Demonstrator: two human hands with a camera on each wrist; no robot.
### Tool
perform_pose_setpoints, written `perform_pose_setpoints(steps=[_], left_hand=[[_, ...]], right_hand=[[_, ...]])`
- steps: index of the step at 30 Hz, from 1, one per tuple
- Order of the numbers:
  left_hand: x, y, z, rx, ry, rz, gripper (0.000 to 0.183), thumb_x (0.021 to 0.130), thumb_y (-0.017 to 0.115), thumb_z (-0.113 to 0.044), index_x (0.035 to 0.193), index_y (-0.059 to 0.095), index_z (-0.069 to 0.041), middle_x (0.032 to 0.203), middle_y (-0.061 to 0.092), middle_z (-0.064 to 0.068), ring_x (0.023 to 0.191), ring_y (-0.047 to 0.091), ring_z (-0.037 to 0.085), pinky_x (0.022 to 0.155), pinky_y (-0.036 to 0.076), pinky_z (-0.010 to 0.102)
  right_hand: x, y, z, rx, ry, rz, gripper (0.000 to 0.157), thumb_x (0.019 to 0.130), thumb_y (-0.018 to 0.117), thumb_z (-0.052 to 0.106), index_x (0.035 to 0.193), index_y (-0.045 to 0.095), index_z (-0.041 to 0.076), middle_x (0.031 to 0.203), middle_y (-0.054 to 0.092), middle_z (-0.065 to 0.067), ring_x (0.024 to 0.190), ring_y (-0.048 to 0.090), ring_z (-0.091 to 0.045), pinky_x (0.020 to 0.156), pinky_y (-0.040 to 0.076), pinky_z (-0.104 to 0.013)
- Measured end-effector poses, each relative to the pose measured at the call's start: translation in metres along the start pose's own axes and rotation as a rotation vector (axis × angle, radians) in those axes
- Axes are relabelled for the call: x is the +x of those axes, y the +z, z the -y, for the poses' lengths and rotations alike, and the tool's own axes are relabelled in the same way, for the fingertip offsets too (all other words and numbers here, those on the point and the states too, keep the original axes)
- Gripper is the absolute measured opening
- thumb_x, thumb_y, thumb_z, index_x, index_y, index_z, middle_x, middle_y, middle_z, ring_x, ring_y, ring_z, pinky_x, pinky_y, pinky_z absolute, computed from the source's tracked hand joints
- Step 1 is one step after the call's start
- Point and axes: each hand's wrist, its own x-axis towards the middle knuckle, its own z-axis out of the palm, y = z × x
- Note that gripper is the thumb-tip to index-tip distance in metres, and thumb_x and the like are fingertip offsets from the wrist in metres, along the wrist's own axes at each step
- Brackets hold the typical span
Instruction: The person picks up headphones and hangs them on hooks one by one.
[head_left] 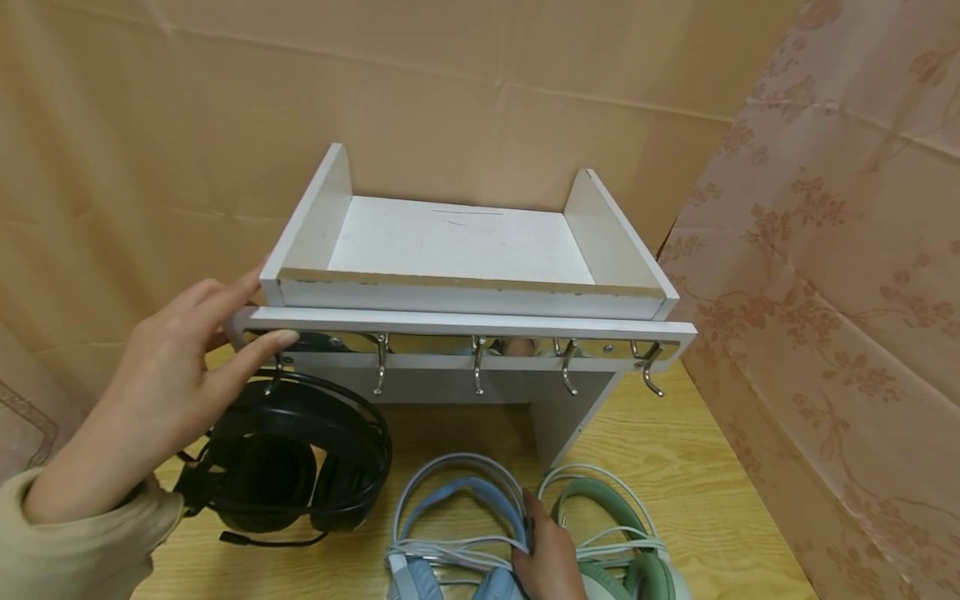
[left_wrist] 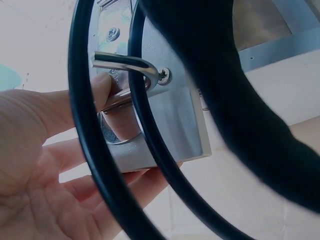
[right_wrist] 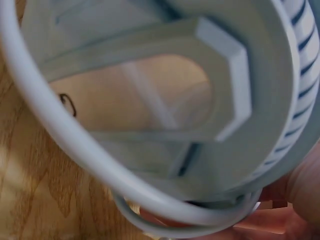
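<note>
My left hand (head_left: 176, 367) holds the left end of a white hook rail (head_left: 465, 321) on a small shelf, thumb in front and fingers behind. Black headphones (head_left: 270, 450) with a boom microphone hang from the leftmost hook; in the left wrist view their thin black band (left_wrist: 145, 115) passes over the hook (left_wrist: 135, 62). Lower down, my right hand (head_left: 553, 550) grips the right side of the blue headphones (head_left: 465, 487), whose cable is bundled across the band. Close beside it lie green headphones (head_left: 607, 508). A pale ear cup (right_wrist: 240, 90) fills much of the right wrist view.
The white shelf (head_left: 457, 242) has raised side panels and stands on a wood-grain table (head_left: 660, 450). Several more metal hooks (head_left: 478, 367) stick out along the rail. Beige cloth (head_left: 450, 92) hangs behind, and a floral cloth (head_left: 840, 292) on the right.
</note>
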Motion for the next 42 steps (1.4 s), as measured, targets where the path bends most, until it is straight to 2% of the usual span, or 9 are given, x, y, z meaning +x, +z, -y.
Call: perform_pose_setpoints(steps=[5, 12, 19, 20, 25, 29, 35, 39, 42], left_hand=[[0.0, 0.0, 0.0, 0.0, 0.004, -0.005, 0.062, 0.081, 0.071, -0.021, 0.137, 0.046, -0.009, 0.096, 0.058, 0.012, 0.079, 0.06, 0.031, 0.066, 0.051, 0.052], [0.0, 0.0, 0.0, -0.001, 0.012, -0.009, 0.063, 0.081, 0.072, -0.021, 0.137, 0.046, -0.009, 0.096, 0.058, 0.012, 0.08, 0.06, 0.031, 0.067, 0.051, 0.051], [0.001, 0.0, 0.0, 0.023, 0.013, -0.011, 0.062, 0.081, 0.072, -0.021, 0.136, 0.047, -0.01, 0.094, 0.058, 0.011, 0.075, 0.06, 0.028, 0.058, 0.05, 0.038], [0.001, 0.0, 0.0, 0.019, 0.012, -0.01, 0.062, 0.081, 0.072, -0.021, 0.136, 0.047, -0.01, 0.094, 0.058, 0.011, 0.076, 0.06, 0.029, 0.059, 0.051, 0.041], [0.0, 0.0, 0.0, 0.015, 0.01, -0.009, 0.062, 0.081, 0.072, -0.021, 0.136, 0.047, -0.01, 0.094, 0.058, 0.01, 0.077, 0.06, 0.029, 0.06, 0.051, 0.043], [0.001, 0.0, 0.001, 0.013, 0.014, -0.013, 0.062, 0.081, 0.072, -0.022, 0.136, 0.047, -0.01, 0.094, 0.058, 0.01, 0.077, 0.06, 0.028, 0.06, 0.051, 0.042], [0.0, 0.0, 0.0, -0.005, 0.013, -0.014, 0.062, 0.08, 0.072, -0.02, 0.136, 0.047, -0.009, 0.095, 0.058, 0.01, 0.079, 0.06, 0.03, 0.066, 0.052, 0.049], [0.0, 0.0, 0.0, -0.005, 0.013, -0.017, 0.06, 0.08, 0.073, -0.02, 0.134, 0.049, -0.007, 0.095, 0.058, 0.01, 0.079, 0.062, 0.031, 0.064, 0.052, 0.047], [0.0, 0.0, 0.001, 0.006, 0.017, -0.019, 0.06, 0.08, 0.073, -0.021, 0.134, 0.05, -0.007, 0.094, 0.058, 0.009, 0.078, 0.062, 0.03, 0.061, 0.053, 0.039]], right_hand=[[-0.002, -0.001, 0.002, 0.022, 0.017, -0.003, 0.062, 0.071, 0.069, 0.002, 0.129, 0.048, -0.003, 0.105, 0.065, -0.021, 0.091, 0.063, -0.034, 0.071, 0.05, -0.04], [-0.007, 0.0, 0.001, -0.019, -0.081, -0.109, 0.063, 0.068, 0.069, 0.002, 0.128, 0.05, 0.0, 0.095, 0.068, -0.016, 0.081, 0.063, -0.026, 0.064, 0.047, -0.032], [-0.007, -0.001, 0.002, -0.002, -0.088, -0.125, 0.064, 0.068, 0.069, 0.0, 0.13, 0.049, 0.001, 0.091, 0.068, -0.013, 0.076, 0.061, -0.021, 0.06, 0.044, -0.028], [-0.007, -0.001, 0.003, 0.001, -0.086, -0.127, 0.065, 0.068, 0.069, -0.001, 0.13, 0.049, 0.001, 0.09, 0.068, -0.013, 0.075, 0.061, -0.021, 0.059, 0.043, -0.028], [-0.008, -0.001, 0.004, -0.006, -0.09, -0.163, 0.065, 0.066, 0.069, -0.003, 0.128, 0.049, 0.0, 0.085, 0.068, -0.013, 0.071, 0.061, -0.024, 0.057, 0.043, -0.029], [-0.009, -0.001, 0.005, -0.01, -0.104, -0.19, 0.066, 0.066, 0.067, -0.003, 0.129, 0.049, 0.001, 0.084, 0.069, -0.013, 0.069, 0.06, -0.021, 0.056, 0.042, -0.029], [-0.009, -0.001, 0.005, -0.022, -0.134, -0.239, 0.068, 0.063, 0.064, -0.006, 0.13, 0.049, 0.0, 0.084, 0.069, -0.014, 0.067, 0.058, -0.016, 0.057, 0.041, -0.026], [-0.009, -0.001, 0.005, -0.039, -0.147, -0.291, 0.07, 0.06, 0.062, -0.007, 0.129, 0.05, 0.0, 0.081, 0.069, -0.014, 0.062, 0.051, -0.011, 0.055, 0.039, -0.025], [-0.01, -0.002, 0.006, -0.031, -0.158, -0.301, 0.072, 0.06, 0.061, -0.008, 0.13, 0.049, 0.001, 0.077, 0.068, -0.011, 0.056, 0.039, -0.006, 0.053, 0.032, -0.022]])
